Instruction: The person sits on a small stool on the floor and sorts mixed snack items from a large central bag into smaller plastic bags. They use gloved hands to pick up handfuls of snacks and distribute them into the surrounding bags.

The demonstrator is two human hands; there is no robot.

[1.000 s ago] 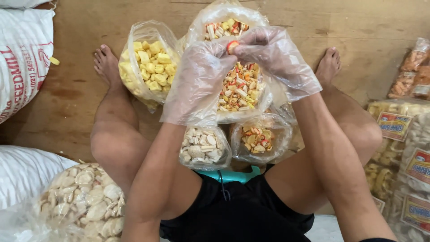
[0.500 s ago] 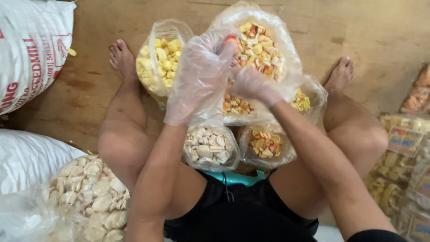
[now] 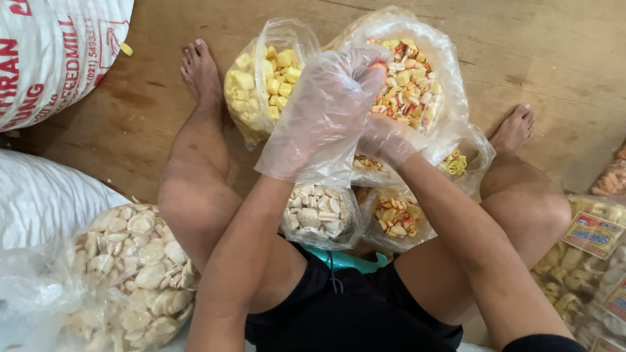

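Both hands wear loose clear plastic gloves. My left hand [image 3: 329,104] is raised at the mouth of a large clear bag of mixed orange, yellow and white crackers [image 3: 414,91], its fingertips pinched on a small red piece [image 3: 379,65]. My right hand [image 3: 386,141] sits just below and behind the left one. It is closed on the clear plastic at that bag's lower front, though whether it also touches the left glove is unclear. I sit on a wooden floor [image 3: 554,52] with bare legs spread around the bags.
A bag of yellow cubes [image 3: 261,85] leans beside the left foot. Small bags of white chips [image 3: 319,214] and orange chips [image 3: 396,216] lie between my thighs, above a teal object [image 3: 349,262]. A big bag of pale crackers [image 3: 140,274], white sacks [image 3: 52,58] and labelled packs [image 3: 587,251] flank me.
My right hand has dropped from the top of the mixed cracker bag to below the left hand. The left hand has stayed at the bag's mouth.
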